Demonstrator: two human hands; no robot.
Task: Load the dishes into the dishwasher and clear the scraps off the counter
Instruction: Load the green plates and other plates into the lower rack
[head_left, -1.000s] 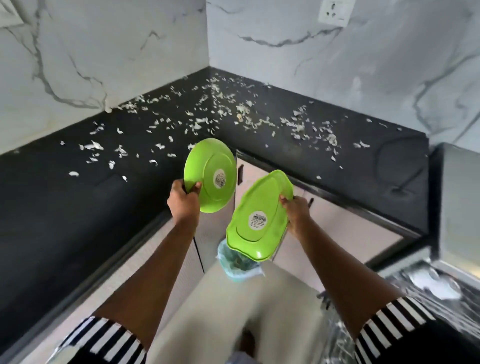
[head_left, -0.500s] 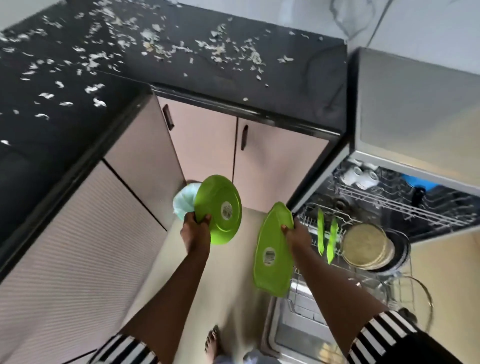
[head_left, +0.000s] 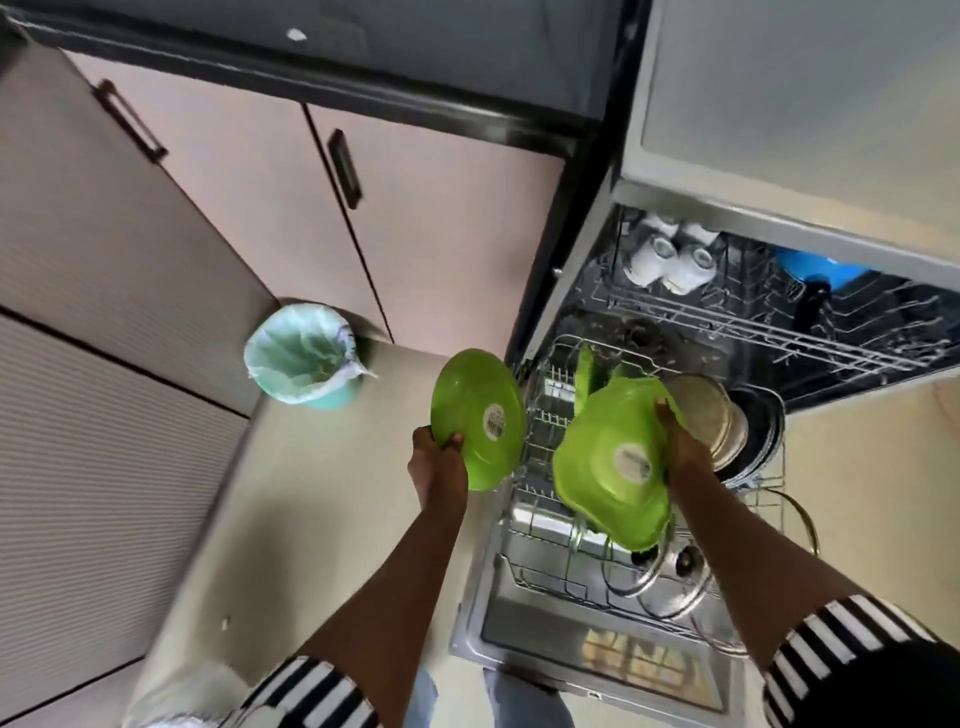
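My left hand grips the lower rim of a round green plate, held upright just left of the open dishwasher. My right hand grips the right edge of a larger green platter, held tilted over the pulled-out lower rack. Both dishes show their undersides with stickers. Green plates stand in the rack behind the platter, next to a stack of beige plates. A single white scrap shows on the black counter at the top.
A teal bin with a pale liner stands on the floor by the cabinet corner. The upper rack holds white cups and a blue item. Steel lids lie at the lower rack's front. The open dishwasher door lies flat below.
My view has swung down and right from the scrap-covered counter to the dishwasher. Both hands have carried the green dishes along; the platter is now over the lower rack.
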